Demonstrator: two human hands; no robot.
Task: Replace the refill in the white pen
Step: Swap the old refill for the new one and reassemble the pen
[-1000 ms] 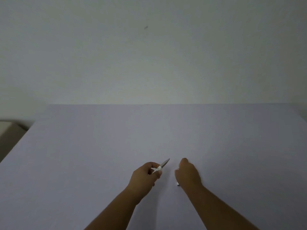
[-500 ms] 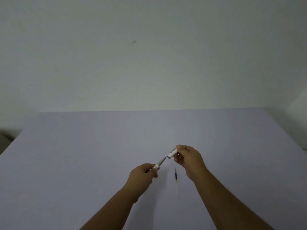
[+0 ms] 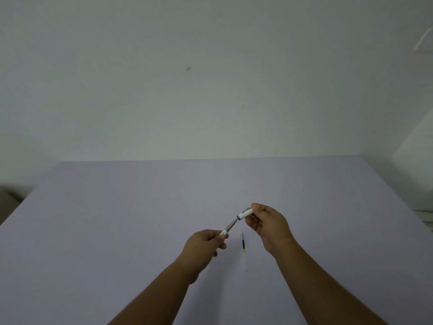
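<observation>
White pen in two pieces, held above the counter: front section with grey tapered metal tip (image 3: 229, 227) and white collar pinched in the left hand (image 3: 206, 243), tip pointing up and to the right; short white tubular barrel (image 3: 244, 213) pinched in the right hand (image 3: 267, 225), open dark end facing down-left toward the tip. Tip and barrel mouth just apart or barely touching, on one slanted line; cannot tell whether actually in contact. Left grip closed around the front section, thumb and forefinger at the white collar, other fingers curled. Right grip closed narrowly on the barrel's far end, thumb above, fingers (image 3: 251, 224) beneath. Thin metal clip faintly visible beside the barrel, too small to be sure. No brand, label or writing legible on either piece. Slim refill (image 3: 243, 245) lying flat on the pale lavender counter (image 3: 117, 231) between the two forearms, just below the hands, running nearly straight toward the camera: dark blue ink at the far end, small yellow band, then a clear, nearly invisible tube. Refill apart from both hands. Bare forearms entering from the bottom edge. Plain off-white wall (image 3: 210, 90) behind, with one small dark mark (image 3: 188, 68).
</observation>
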